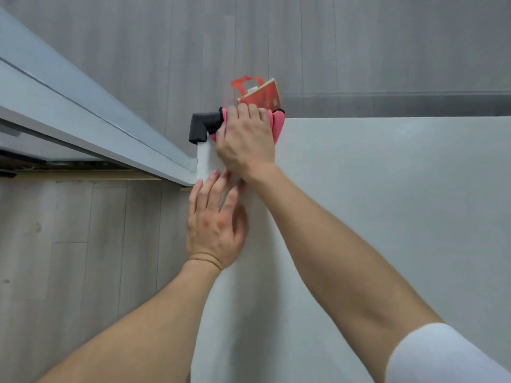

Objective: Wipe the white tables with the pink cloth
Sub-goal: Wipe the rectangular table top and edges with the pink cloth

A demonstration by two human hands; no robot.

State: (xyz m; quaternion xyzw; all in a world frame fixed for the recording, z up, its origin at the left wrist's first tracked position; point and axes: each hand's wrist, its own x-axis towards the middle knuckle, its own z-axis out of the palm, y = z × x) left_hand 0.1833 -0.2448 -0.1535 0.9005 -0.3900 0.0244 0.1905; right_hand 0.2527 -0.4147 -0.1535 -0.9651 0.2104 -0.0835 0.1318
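Two bare hands work at the far left corner of a flat white table (pixel 387 217): the right hand (pixel 244 139) presses a crumpled pink cloth (pixel 278 125) onto the tabletop, fingers straight and close together, tips reaching the far edge. The cloth lies just beside a black foam corner guard (pixel 201 124), while the left hand (pixel 214 225) rests flat near the table's left edge, fingers slightly spread. Beyond the corner, a red carrier bag with loop handles (pixel 261 94) stands on the grey wood-plank floor (pixel 83 244).
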